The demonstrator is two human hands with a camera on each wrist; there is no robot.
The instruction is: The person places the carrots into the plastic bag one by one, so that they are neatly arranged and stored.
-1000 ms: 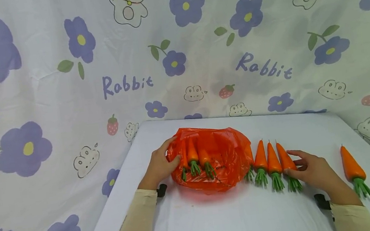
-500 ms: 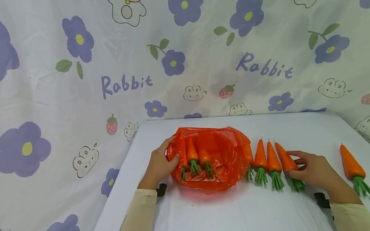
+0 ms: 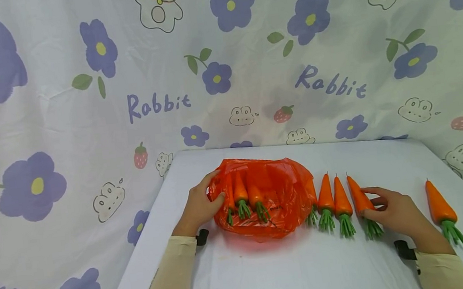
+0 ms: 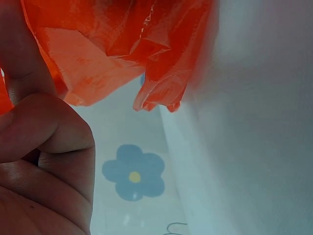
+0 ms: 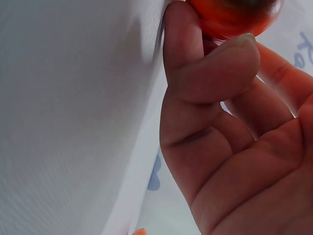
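Note:
My left hand (image 3: pixel 200 207) grips the left rim of a thin red plastic bag (image 3: pixel 289 183), whose mouth faces me. Curled fingers (image 4: pixel 24 78) show beside the bag's film (image 4: pixel 112 44) in the left wrist view. Three carrots (image 3: pixel 240 191) with green stems lie inside the bag. To its right, my right hand (image 3: pixel 395 214) pinches a carrot (image 3: pixel 358 195) by its side, stem end towards me. Only the carrot's rounded end (image 5: pixel 237 22) is visible in the right wrist view, above the fingertips.
Between bag and right hand, two carrots (image 3: pixel 325 196) (image 3: pixel 342 201) lie side by side on the white table (image 3: pixel 306 274). Another is partly covered by the bag's right side. A separate carrot (image 3: pixel 441 204) lies far right. A patterned cloth (image 3: pixel 154 67) hangs behind.
My right hand and its carrot have slid slightly right, widening the gap to the neighbouring carrot. The left hand and the bag stay in place.

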